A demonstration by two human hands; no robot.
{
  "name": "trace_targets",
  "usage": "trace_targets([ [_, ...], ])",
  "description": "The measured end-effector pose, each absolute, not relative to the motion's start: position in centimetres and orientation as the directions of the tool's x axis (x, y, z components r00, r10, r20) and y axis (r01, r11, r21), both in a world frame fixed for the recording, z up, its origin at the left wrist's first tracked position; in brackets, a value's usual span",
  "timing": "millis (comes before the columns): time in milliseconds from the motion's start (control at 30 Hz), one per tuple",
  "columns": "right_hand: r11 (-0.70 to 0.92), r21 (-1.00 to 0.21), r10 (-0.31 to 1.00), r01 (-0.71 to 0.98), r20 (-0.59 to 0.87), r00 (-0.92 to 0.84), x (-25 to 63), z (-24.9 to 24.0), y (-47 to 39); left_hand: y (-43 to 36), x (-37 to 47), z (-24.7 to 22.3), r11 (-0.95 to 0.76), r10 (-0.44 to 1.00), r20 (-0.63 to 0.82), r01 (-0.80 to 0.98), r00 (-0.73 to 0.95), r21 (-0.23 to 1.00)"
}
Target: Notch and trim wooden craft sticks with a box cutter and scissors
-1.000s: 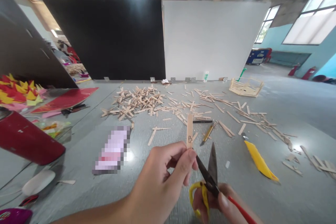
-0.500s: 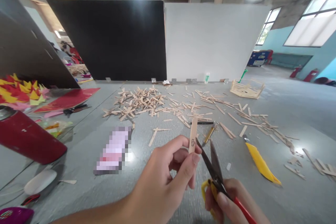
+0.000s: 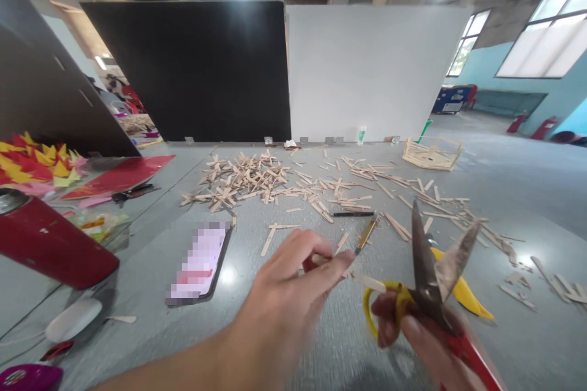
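Note:
My left hand is closed, pinching a wooden craft stick between thumb and fingers. The stick lies tilted, its free end pointing right toward the scissors, and the rest is mostly covered by my fingers. In my right hand are scissors with one yellow and one red handle. Their dark blades are spread apart and point upward, away from the stick. A gold-coloured cutter lies just beyond my left fingertips, near a black pen. Behind the scissors, a yellow knife is partly covered.
Loose craft sticks form a pile and scatter rightward. A stick-built frame stands at the back right. A phone, a red flask and a white mouse are on the left. Black and white boards rise behind.
My left hand has turned the craft stick from upright to pointing right. My right hand has moved the scissors right, and their blades have spread wider.

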State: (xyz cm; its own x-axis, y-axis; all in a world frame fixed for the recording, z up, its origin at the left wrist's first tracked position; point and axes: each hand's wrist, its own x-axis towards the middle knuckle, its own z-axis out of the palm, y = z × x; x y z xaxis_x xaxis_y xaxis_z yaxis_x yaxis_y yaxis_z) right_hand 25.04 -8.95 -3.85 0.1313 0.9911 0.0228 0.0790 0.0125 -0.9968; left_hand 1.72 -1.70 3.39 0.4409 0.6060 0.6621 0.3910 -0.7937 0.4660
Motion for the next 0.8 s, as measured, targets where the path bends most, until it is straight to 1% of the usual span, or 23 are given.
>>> trace_targets([
  [100,-0.010,-0.954,0.994,0.300,0.024,0.109,25.4,-2.4,-7.7,-1.9,2.3,2.8,-0.757,0.646,0.568,0.333,0.510,0.562],
  [133,-0.018,-0.938,0.995,0.345,0.019,0.102,25.3,-1.6,-7.3,-1.9,2.4,2.7,-0.734,0.664,0.537,0.313,0.521,0.603],
  [233,0.027,-0.923,0.994,0.384,0.066,0.090,24.4,0.6,-6.5,-2.0,2.7,3.0,-0.614,0.735,0.417,0.263,0.535,0.744],
  [267,0.038,-0.921,0.992,0.387,0.082,0.099,24.1,1.0,-6.4,-2.0,2.7,3.2,-0.556,0.763,0.360,0.260,0.538,0.790],
  [333,0.032,-0.918,0.988,0.395,0.090,0.129,23.9,1.4,-6.2,-2.0,2.6,3.8,-0.403,0.814,0.199,0.284,0.546,0.870],
  [433,0.005,-0.918,0.985,0.397,0.074,0.158,24.0,1.3,-6.3,-1.8,2.6,4.4,-0.123,0.815,-0.048,0.253,0.578,0.960],
  [500,-0.013,-0.922,0.989,0.387,0.044,0.139,24.0,1.3,-6.5,-1.7,2.7,4.5,0.037,0.767,-0.150,0.191,0.624,0.981],
  [567,-0.050,-0.932,0.989,0.359,0.005,0.148,23.8,1.4,-6.7,-1.4,2.7,4.4,0.135,0.726,-0.197,0.144,0.659,0.980],
  [667,-0.077,-0.948,0.982,0.307,-0.018,0.190,23.2,2.1,-7.2,-1.2,2.8,4.2,0.193,0.699,-0.222,0.120,0.680,0.974],
  [800,-0.073,-0.953,0.981,0.295,-0.015,0.195,22.5,2.6,-7.6,-1.2,2.7,4.3,0.223,0.684,-0.251,0.131,0.685,0.966],
])
